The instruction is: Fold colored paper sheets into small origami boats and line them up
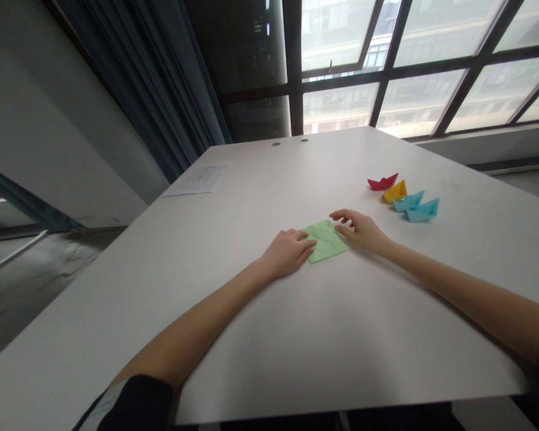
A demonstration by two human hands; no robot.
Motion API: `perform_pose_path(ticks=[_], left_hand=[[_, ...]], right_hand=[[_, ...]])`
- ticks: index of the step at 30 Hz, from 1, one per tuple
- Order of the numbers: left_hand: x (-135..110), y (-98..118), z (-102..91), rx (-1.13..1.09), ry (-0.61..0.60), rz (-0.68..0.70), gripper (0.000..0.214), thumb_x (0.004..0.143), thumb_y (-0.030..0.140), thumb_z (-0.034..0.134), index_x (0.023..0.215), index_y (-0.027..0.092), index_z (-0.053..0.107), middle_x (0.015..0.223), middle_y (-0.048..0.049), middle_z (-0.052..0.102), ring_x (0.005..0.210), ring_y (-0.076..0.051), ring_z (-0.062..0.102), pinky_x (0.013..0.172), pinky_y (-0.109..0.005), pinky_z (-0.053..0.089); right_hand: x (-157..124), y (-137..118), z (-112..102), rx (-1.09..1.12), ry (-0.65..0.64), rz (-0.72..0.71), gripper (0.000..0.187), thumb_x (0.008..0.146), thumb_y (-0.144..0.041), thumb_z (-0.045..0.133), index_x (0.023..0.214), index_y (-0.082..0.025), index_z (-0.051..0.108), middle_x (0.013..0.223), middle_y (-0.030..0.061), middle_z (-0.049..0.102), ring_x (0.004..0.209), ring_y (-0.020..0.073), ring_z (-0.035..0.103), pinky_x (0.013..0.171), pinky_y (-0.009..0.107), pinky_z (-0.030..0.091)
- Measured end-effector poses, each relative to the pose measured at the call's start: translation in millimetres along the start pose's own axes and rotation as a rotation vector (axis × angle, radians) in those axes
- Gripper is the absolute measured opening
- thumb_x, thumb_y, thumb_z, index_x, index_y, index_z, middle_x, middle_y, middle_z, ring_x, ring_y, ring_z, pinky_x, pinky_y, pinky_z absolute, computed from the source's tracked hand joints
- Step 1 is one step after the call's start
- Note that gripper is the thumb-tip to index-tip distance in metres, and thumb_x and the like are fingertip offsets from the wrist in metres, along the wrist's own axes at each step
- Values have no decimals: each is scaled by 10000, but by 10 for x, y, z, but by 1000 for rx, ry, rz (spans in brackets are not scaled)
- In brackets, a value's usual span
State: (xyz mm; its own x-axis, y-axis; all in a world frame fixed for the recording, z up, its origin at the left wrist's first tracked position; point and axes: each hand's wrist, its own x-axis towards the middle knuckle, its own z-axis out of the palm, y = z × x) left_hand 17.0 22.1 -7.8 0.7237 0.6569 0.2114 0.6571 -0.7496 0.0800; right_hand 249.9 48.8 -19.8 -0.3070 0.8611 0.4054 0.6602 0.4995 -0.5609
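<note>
Folding is, we judge, the step in hand: our left hand (287,251) presses flat, fingers together, on the green paper (326,240) lying mid-table (296,347), our right hand (362,230) fingertips spread at its edge, sharper creasing seeming due.

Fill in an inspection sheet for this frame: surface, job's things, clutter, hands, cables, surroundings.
Surface: white table, bare across most of the near part.
Job's things: green paper, folded and creased, lying flat between both hands.
Clutter: four folded paper boats in a row, red boat, yellow boat, and two blue boats; a printed sheet at the far left edge.
Hands: left hand rests on the green paper's left edge; right hand touches its right corner, fingers spread.
Cables: nothing seen.
Surroundings: dark curtain at left, large window behind the table, grey floor at left.
</note>
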Motion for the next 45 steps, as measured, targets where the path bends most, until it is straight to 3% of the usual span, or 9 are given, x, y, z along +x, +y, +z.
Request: perform_pose_path(ticks=[5, 9, 13, 20, 27, 33, 38, 45], left_hand=[[9, 54, -17, 93, -8, -55, 297, 886, 347, 395, 1062, 214, 594, 987, -74, 593, 898, -197, 547, 799, -361, 427], [10, 74, 24, 81, -31, -55, 360, 897, 328, 361, 1186, 176, 512, 1193, -97, 549, 1098, -204, 488, 907, -359, 391], [16, 63, 75, 64, -110, -149, 480, 913, 363, 285, 1324, 127, 367, 1398, -121, 379, 1281, -231, 335, 1012, -432, 308], [9, -16, 117, 22, -137, -339, 540, 908, 405, 269, 1359, 112, 314, 1443, -149, 281, 1337, -291, 228, 1032, -538, 236], [-17, -129, 132, 93, -17, -376, 393, 904, 274, 318, 1240, 160, 486, 1335, -123, 464, 1270, -277, 355, 996, -523, 289], [-14, -176, 121, 26, 155, -390, 319, 889, 288, 369, 1021, 187, 641, 1113, -57, 633, 1080, -224, 504, 920, -386, 381], [-9, -202, 132, -79, 216, -358, 279, 834, 345, 486, 982, 181, 656, 1006, -62, 660, 986, -215, 531, 865, -366, 410], [-15, -196, 132, -96, 255, -343, 213, 788, 289, 550, 952, 193, 648, 977, -51, 659, 976, -218, 525, 870, -373, 400]], right_hand=[[-32, -93, 8, -134, -156, -236, 166, 816, -241, 510, 889, -210, 656, 897, 53, 680, 884, 208, 588, 825, 374, 450], [-47, -111, 32, -158, -235, -321, 211, 844, -231, 476, 959, -215, 653, 948, 56, 679, 916, 201, 592, 845, 361, 444], [-42, -102, 36, -177, -239, -343, 248, 867, -233, 438, 1006, -206, 642, 1000, 56, 674, 937, 193, 592, 866, 351, 438], [-36, 50, 15, -247, -206, -265, 259, 857, -293, 453, 1013, -220, 647, 1027, 71, 664, 961, 222, 584, 873, 394, 434], [-42, 238, 0, -234, -153, -211, 258, 844, -326, 477, 1002, -216, 647, 1033, 76, 656, 958, 229, 574, 869, 406, 425], [-75, 213, 37, -304, -154, -168, 396, 836, -414, 480, 1146, -187, 578, 1130, 99, 615, 1022, 261, 537, 889, 430, 407], [-84, 199, 44, -312, -157, -173, 380, 846, -411, 463, 1134, -199, 593, 1135, 101, 607, 1017, 259, 534, 894, 442, 399], [-81, 203, 44, -260, -134, -192, 327, 831, -385, 490, 1072, -198, 606, 1092, 102, 622, 1001, 260, 541, 870, 439, 407]])
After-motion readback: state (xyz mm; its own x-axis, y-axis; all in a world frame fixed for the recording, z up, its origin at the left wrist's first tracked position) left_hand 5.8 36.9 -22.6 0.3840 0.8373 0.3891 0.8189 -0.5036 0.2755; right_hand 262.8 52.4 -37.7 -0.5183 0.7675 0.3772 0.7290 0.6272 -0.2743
